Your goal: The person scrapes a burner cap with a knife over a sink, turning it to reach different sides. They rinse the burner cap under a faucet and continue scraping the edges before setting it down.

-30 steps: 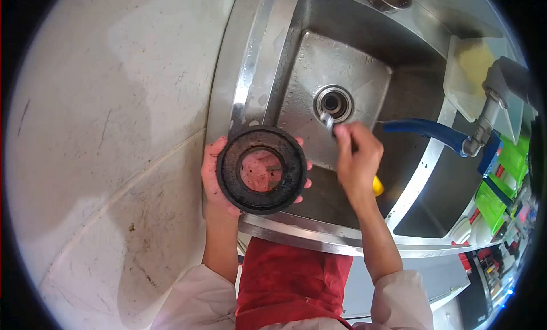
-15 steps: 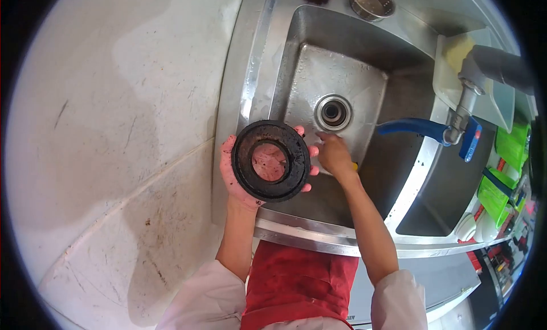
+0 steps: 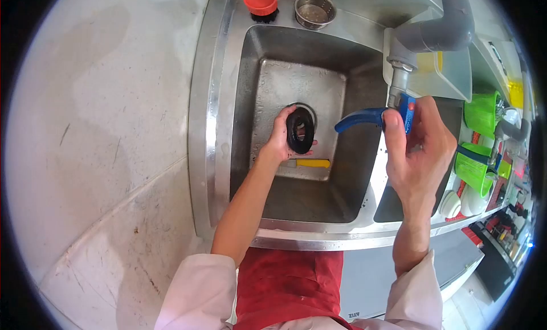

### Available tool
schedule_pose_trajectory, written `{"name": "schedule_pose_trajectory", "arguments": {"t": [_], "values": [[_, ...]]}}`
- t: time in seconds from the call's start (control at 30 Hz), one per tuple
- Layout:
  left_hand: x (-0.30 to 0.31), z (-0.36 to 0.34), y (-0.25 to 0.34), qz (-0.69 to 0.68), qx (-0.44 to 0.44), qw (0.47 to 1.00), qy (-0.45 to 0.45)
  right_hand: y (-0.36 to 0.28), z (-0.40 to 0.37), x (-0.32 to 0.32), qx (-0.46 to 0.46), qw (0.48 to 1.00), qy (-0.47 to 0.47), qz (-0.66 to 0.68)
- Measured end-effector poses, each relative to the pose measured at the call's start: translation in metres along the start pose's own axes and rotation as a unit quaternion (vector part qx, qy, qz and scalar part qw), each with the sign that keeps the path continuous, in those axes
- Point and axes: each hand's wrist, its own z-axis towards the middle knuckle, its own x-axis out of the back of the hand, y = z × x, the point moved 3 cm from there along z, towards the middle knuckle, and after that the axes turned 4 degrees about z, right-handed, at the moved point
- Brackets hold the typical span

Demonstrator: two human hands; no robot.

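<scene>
Down in the metal sink (image 3: 279,204), my left hand (image 3: 279,139) holds a black rubber ring (image 3: 300,130), tilted, over the drain. My right hand (image 3: 419,153) is at the faucet, its thumb and fingers closed on the blue tap handle (image 3: 407,110). From the faucet a blue spout (image 3: 360,119) points over the basin. A knife with a yellow handle (image 3: 313,163) lies on the sink bottom, just below the ring. No water stream can be made out.
On the back ledge are a red-topped brush (image 3: 261,1) and a metal strainer basket (image 3: 314,12). A grey pipe (image 3: 433,33) rises behind the faucet, beside a clear plastic bin (image 3: 456,73). Green baskets (image 3: 480,114) stand at the right, past a second basin (image 3: 393,207).
My left hand has lowered the black ring into the sink and tilted it. My right hand has left the basin and taken hold of the tap handle. The view has shifted right.
</scene>
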Motion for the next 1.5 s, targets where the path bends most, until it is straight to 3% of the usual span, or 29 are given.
{"name": "schedule_pose_trajectory", "arguments": {"t": [0.07, 0.17, 0.3, 0.33, 0.4, 0.53, 0.6, 0.63, 0.67, 0.7, 0.77, 0.87, 0.97, 1.0, 1.07, 1.17, 1.2, 1.3, 1.4, 1.43, 1.47, 1.5], "values": [[0.002, 0.021, -0.002, -0.003, 0.026, 0.999, -0.044, -0.009, 0.004, 0.001, 0.011, 0.999, -0.015, -0.038], [0.004, 0.051, -0.005, 0.015, 0.050, 0.994, -0.092, -0.002, 0.016, 0.006, 0.135, 0.985, -0.038, -0.102], [0.000, 0.070, -0.008, 0.017, 0.062, 0.986, -0.156, 0.011, 0.026, 0.016, 0.159, 0.982, -0.095, -0.035], [-0.001, 0.073, -0.010, -0.007, 0.068, 0.980, -0.186, 0.022, 0.022, 0.020, 0.130, 0.982, -0.128, -0.044], [-0.004, 0.078, -0.014, -0.056, 0.081, 0.964, -0.247, 0.031, 0.005, 0.006, 0.067, 0.991, -0.024, 0.111], [-0.011, 0.085, -0.022, -0.074, 0.072, 0.951, -0.291, 0.073, -0.071, -0.013, -0.169, 0.916, 0.111, 0.346], [-0.017, 0.082, -0.023, -0.089, 0.066, 0.951, -0.287, 0.086, -0.123, -0.024, -0.243, 0.932, 0.196, 0.185], [-0.020, 0.079, -0.023, -0.092, 0.065, 0.954, -0.278, 0.091, -0.154, -0.029, -0.212, 0.960, 0.173, 0.062], [-0.023, 0.076, -0.023, -0.095, 0.064, 0.956, -0.269, 0.089, -0.177, -0.039, -0.231, 0.959, 0.163, 0.030], [-0.025, 0.075, -0.022, -0.098, 0.063, 0.959, -0.260, 0.092, -0.202, -0.045, -0.204, 0.970, 0.057, -0.123], [-0.022, 0.088, -0.026, -0.126, 0.083, 0.952, -0.266, 0.086, -0.217, -0.068, -0.268, 0.927, -0.021, -0.262], [-0.008, 0.108, -0.037, -0.159, 0.098, 0.958, -0.217, 0.107, -0.173, -0.079, -0.236, 0.927, 0.015, -0.290], [0.007, 0.104, -0.035, -0.117, 0.082, 0.985, -0.097, 0.124, -0.093, -0.090, -0.132, 0.938, 0.043, -0.319], [0.007, 0.094, -0.032, -0.091, 0.073, 0.991, -0.067, 0.126, -0.069, -0.098, -0.148, 0.914, -0.017, -0.377], [0.015, 0.087, -0.029, -0.043, 0.037, 0.998, -0.029, 0.123, -0.042, -0.109, -0.076, 0.860, -0.139, -0.486], [0.039, 0.082, -0.029, -0.095, 0.053, 0.992, -0.063, 0.123, -0.049, -0.113, 0.001, 0.688, -0.369, -0.625], [0.042, 0.080, -0.025, -0.094, 0.047, 0.991, -0.079, 0.118, -0.047, -0.103, 0.039, 0.652, -0.431, -0.622], [0.044, 0.077, -0.014, -0.077, 0.017, 0.994, -0.072, 0.150, -0.049, -0.121, -0.112, 0.804, -0.415, -0.411], [0.031, 0.076, -0.006, 0.012, -0.066, 0.998, 0.009, 0.187, -0.044, -0.178, -0.229, 0.893, -0.359, -0.146], [0.035, 0.074, -0.007, 0.036, -0.091, 0.994, 0.041, 0.193, -0.050, -0.195, -0.317, 0.904, -0.269, 0.098], [0.048, 0.076, -0.009, 0.108, -0.125, 0.986, 0.002, 0.197, -0.064, -0.210, -0.390, 0.843, -0.160, 0.334], [0.054, 0.086, -0.012, 0.120, -0.155, 0.979, 0.048, 0.203, -0.077, -0.225, -0.437, 0.716, -0.038, 0.542]]}}
